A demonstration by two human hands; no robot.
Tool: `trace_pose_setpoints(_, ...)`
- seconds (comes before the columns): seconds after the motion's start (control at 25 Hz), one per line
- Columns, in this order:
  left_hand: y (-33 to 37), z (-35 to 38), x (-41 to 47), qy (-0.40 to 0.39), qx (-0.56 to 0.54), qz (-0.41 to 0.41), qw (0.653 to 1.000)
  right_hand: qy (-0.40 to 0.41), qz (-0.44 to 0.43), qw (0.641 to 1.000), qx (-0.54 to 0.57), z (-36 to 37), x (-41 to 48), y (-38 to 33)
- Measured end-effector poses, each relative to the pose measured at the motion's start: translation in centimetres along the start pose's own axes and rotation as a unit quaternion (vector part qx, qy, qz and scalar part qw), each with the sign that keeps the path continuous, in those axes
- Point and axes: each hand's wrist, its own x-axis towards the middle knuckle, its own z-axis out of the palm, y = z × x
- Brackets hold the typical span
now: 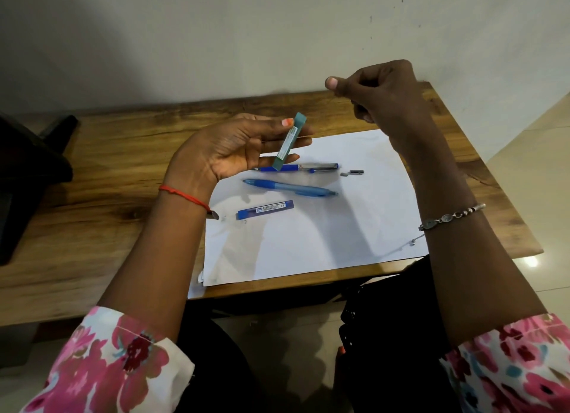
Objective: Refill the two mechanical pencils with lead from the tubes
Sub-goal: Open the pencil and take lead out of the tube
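Looking down through the head camera, I see a wooden table against a pale wall, with a white sheet of paper lying on it; the left hand is raised, palm up, over the paper's far left corner, and it holds a teal lead tube between the thumb on top and the fingers beneath; the tube is tilted, its upper end pointing up and to the right, its lower end low over the paper; the right hand is lifted higher, over the table's far edge, its fingers curled in and the thumb pressed against the forefinger; I cannot make out anything between them; on the paper lie two mechanical pencils, roughly side by side; the farther is a clear pencil with a dark blue grip, and two small grey cap pieces lie just past its right end; the nearer is a light blue pencil; nearer again, and apart from both, lies a dark blue lead tube, flat on the sheet; a red thread circles the left wrist and a silver bracelet the right; both sleeves are floral, pink on white; a dark object sits at the table's left edge, and I cannot tell what it is.
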Motion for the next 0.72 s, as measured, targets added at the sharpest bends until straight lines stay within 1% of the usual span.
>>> trace_pose_setpoints(0.28,-0.1,0.5,0.2,0.013,0.014,-0.006,1.000,-0.056,0.003,0.998,-0.001,0.7,0.2,0.4)
trace_pose_setpoints(0.4,0.0,0.3,0.1,0.014,0.035,-0.005,0.999,-0.096,0.042,0.994,0.011,0.4,0.4,0.8)
trace_pose_setpoints(0.48,0.1,0.1,0.1,0.017,0.052,0.000,0.999,-0.130,0.071,0.986,0.075,0.1,0.7,1.2)
trace_pose_setpoints(0.56,0.1,-0.2,0.0,0.019,0.064,0.004,0.998,-0.149,0.081,0.975,0.141,-0.3,0.9,1.5)
trace_pose_setpoints(0.72,0.1,-0.4,0.0,0.015,0.078,0.002,0.997,-0.140,0.058,0.957,0.246,-0.9,0.9,1.6)
